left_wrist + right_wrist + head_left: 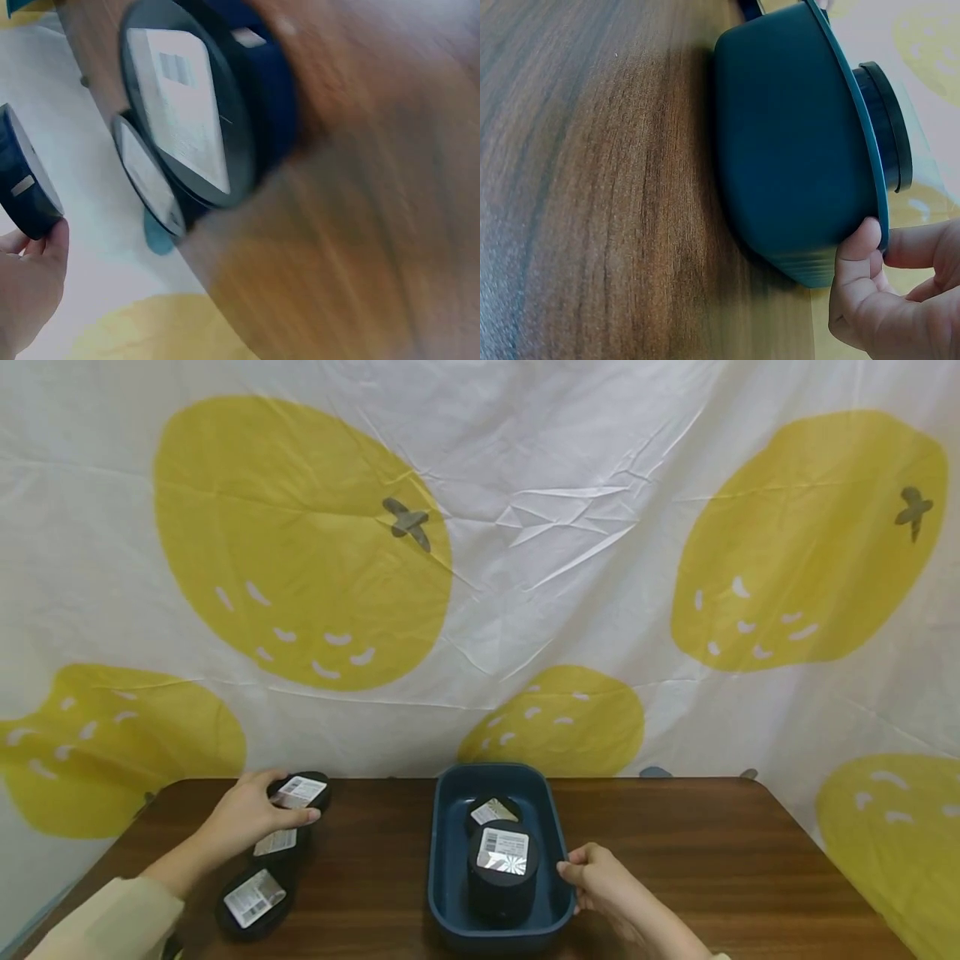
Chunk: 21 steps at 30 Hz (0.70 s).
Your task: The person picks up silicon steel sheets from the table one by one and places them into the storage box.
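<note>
My left hand [243, 814] grips a round black canister [309, 799] with a white label on its top. In the left wrist view that canister [22, 187] is tilted and apart from two others. Those are a canister [281, 852] partly hidden below the hand and a nearer canister [255, 902], both standing on the table. My right hand [603, 881] pinches the right rim of a blue rectangular bin [440, 860], thumb and fingers on either side of the wall in the right wrist view. Inside the bin are a front canister [504, 872] and a lower-looking one [494, 810] behind it, partly covered.
The dark wood table [675, 835] reaches back to a white cloth [525, 568] printed with yellow lemons, hanging close behind its far edge. Table surface lies between the canisters on the left and the bin, and also right of the bin.
</note>
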Each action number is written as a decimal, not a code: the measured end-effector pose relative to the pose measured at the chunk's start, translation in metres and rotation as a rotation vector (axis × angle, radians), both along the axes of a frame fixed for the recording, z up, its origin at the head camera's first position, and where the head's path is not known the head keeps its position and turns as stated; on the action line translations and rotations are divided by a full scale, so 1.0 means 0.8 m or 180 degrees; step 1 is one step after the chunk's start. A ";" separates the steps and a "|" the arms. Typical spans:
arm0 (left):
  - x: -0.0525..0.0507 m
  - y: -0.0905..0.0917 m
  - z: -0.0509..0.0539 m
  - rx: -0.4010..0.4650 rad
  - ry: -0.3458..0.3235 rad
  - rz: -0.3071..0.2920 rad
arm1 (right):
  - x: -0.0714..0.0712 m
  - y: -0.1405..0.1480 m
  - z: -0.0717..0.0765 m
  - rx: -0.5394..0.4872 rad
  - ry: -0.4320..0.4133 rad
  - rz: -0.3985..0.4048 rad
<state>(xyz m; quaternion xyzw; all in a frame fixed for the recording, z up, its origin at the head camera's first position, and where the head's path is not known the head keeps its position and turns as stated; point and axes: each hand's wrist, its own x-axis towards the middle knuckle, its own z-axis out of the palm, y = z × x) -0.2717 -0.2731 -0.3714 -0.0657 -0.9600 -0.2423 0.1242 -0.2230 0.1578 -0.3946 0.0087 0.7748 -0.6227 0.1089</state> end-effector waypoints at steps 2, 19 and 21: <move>-0.004 0.009 0.004 0.0009 0.0008 -0.0028 | -0.001 0.000 0.000 0.0003 -0.0015 -0.0007; -0.020 0.068 0.019 0.0214 -0.0214 -0.0255 | 0.000 -0.001 0.002 -0.0006 -0.0100 -0.0064; -0.022 0.074 0.021 0.0206 -0.0201 -0.0274 | 0.000 -0.001 0.001 -0.0025 -0.0103 -0.0042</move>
